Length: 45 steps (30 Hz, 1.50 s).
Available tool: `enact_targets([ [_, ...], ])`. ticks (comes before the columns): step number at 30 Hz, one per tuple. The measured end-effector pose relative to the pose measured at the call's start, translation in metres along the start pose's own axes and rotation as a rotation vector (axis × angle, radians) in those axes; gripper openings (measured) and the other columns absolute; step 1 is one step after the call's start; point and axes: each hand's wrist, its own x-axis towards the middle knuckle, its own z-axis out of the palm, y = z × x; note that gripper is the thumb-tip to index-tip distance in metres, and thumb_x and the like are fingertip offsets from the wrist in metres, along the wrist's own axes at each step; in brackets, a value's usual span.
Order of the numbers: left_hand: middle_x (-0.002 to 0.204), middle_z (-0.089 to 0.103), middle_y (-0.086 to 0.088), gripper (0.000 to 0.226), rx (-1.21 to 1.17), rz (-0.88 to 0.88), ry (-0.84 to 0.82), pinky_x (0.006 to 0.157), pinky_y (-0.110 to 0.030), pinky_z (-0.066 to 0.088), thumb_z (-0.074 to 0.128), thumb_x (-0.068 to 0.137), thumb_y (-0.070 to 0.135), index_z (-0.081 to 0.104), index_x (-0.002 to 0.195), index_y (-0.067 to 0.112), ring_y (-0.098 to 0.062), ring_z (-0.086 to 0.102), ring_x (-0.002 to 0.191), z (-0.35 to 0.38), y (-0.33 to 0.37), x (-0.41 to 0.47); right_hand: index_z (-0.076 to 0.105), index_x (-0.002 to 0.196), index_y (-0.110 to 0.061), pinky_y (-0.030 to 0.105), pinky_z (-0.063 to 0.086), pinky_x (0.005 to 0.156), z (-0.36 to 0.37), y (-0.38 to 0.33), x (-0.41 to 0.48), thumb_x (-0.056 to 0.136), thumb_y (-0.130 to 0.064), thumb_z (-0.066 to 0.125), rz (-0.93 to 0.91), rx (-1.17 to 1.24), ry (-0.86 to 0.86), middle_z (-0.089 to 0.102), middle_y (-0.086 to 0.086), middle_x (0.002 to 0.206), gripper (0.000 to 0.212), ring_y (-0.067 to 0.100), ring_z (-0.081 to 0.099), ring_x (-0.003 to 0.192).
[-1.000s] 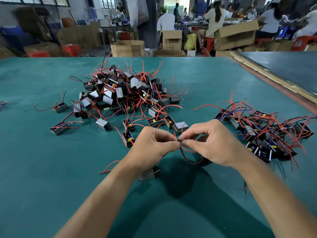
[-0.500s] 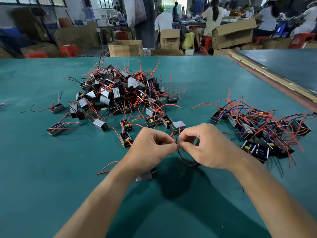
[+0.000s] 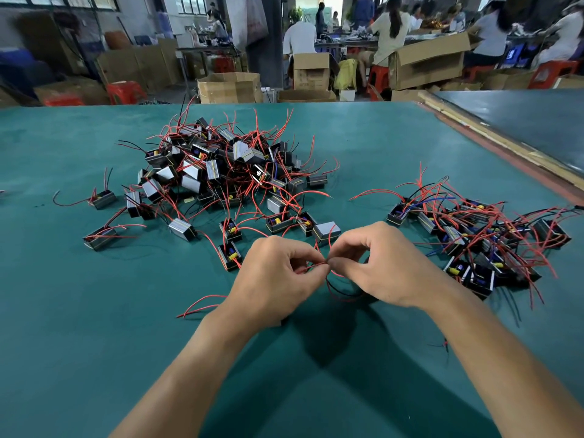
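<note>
Step in hand: by the look of it, twisting the lead ends of one small wired module together at the fingertips.
Left hand (image 3: 278, 279): curled, thumb and forefinger pinching the red wire (image 3: 311, 266) at the meeting point.
Right hand (image 3: 388, 270): curled likewise, pinching the same wire end from the other side, its fingertips touching the left hand's.
Red wire: held between both pinches, just above the green table (image 3: 94, 343).
Black wire (image 3: 344, 292): loops down just below the grip, under the right hand.
Module itself: hidden beneath the hands; cannot tell where it lies.
Large pile of modules (image 3: 221, 172): beyond the grip, to the left.
Smaller pile (image 3: 480, 235): to the right of the grip, near it.
Next move: probably a few more small turns with both pinches kept tight. After that, the piece likely goes onto the smaller pile.
</note>
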Motion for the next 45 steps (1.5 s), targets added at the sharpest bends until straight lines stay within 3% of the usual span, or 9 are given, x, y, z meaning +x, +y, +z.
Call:
enact_targets([
  [6, 0.044, 0.034, 0.011, 0.01, -0.114, -0.056, 0.045, 0.045, -0.023, 0.023, 0.074, 0.085, 0.02, 0.075, 0.075, 0.022, -0.007, 0.026, 0.045, 0.0, -0.003, 0.003, 0.073, 0.076, -0.027, 0.035, 0.053, 0.071, 0.001, -0.001, 0.0, 0.086, -0.023, 0.074, 0.002, 0.021, 0.039, 0.071, -0.01, 0.069, 0.011, 0.009, 0.065, 0.067],
  [11, 0.044, 0.038, 0.012, 0.013, -0.17, -0.063, 0.053, 0.043, -0.017, 0.024, 0.071, 0.088, 0.024, 0.076, 0.076, 0.024, -0.006, 0.028, 0.042, -0.002, -0.003, 0.005, 0.069, 0.07, -0.029, 0.028, 0.052, 0.065, 0.002, -0.002, -0.001, 0.086, -0.019, 0.069, 0.005, -0.015, 0.01, 0.07, -0.01, 0.066, 0.019, 0.007, 0.063, 0.063],
  [18, 0.049, 0.053, 0.013, 0.014, -0.301, -0.105, 0.089, 0.047, -0.023, 0.033, 0.073, 0.086, 0.016, 0.075, 0.074, 0.022, -0.01, 0.038, 0.045, -0.004, 0.0, 0.006, 0.067, 0.069, -0.027, 0.024, 0.047, 0.057, 0.004, -0.003, -0.001, 0.086, -0.02, 0.068, -0.022, 0.023, -0.031, 0.066, -0.006, 0.061, 0.018, 0.01, 0.057, 0.056],
  [22, 0.053, 0.06, 0.003, 0.013, -0.435, -0.145, 0.113, 0.044, -0.022, 0.038, 0.076, 0.082, 0.008, 0.075, 0.072, 0.015, -0.013, 0.043, 0.042, -0.007, 0.002, 0.008, 0.069, 0.072, -0.025, 0.023, 0.046, 0.055, 0.004, -0.002, -0.002, 0.087, -0.024, 0.071, -0.049, 0.039, -0.008, 0.065, -0.008, 0.061, 0.014, 0.006, 0.056, 0.055],
  [26, 0.057, 0.063, -0.004, 0.012, -0.518, -0.192, 0.114, 0.043, -0.021, 0.043, 0.076, 0.082, 0.006, 0.075, 0.072, 0.013, -0.012, 0.047, 0.04, -0.007, 0.003, 0.008, 0.065, 0.066, -0.031, 0.026, 0.047, 0.058, 0.004, -0.002, -0.001, 0.087, -0.022, 0.07, -0.051, 0.011, 0.004, 0.066, -0.006, 0.062, 0.024, 0.009, 0.057, 0.056],
  [31, 0.06, 0.063, -0.003, 0.017, -0.49, -0.211, 0.067, 0.045, -0.021, 0.046, 0.07, 0.087, 0.005, 0.072, 0.072, 0.013, -0.011, 0.05, 0.042, -0.007, 0.001, 0.009, 0.063, 0.065, -0.03, 0.017, 0.041, 0.055, 0.006, -0.002, -0.001, 0.087, -0.022, 0.071, -0.029, -0.007, -0.002, 0.064, -0.01, 0.06, 0.025, 0.004, 0.053, 0.054],
  [38, 0.062, 0.06, -0.013, 0.022, -0.425, -0.19, 0.008, 0.051, -0.021, 0.044, 0.065, 0.092, 0.011, 0.066, 0.073, 0.02, -0.014, 0.052, 0.047, -0.008, 0.003, 0.007, 0.064, 0.067, -0.028, 0.023, 0.045, 0.056, 0.008, -0.004, -0.001, 0.086, -0.029, 0.072, -0.026, 0.021, -0.013, 0.064, -0.009, 0.059, 0.021, 0.005, 0.053, 0.053],
  [45, 0.064, 0.056, -0.007, 0.019, -0.419, -0.133, -0.054, 0.052, -0.027, 0.044, 0.062, 0.093, 0.006, 0.063, 0.075, 0.013, -0.012, 0.05, 0.048, -0.008, 0.011, 0.004, 0.069, 0.077, -0.028, 0.027, 0.04, 0.052, 0.01, -0.005, -0.003, 0.084, -0.04, 0.073, -0.035, 0.021, -0.059, 0.055, -0.011, 0.052, 0.014, 0.006, 0.044, 0.048],
])
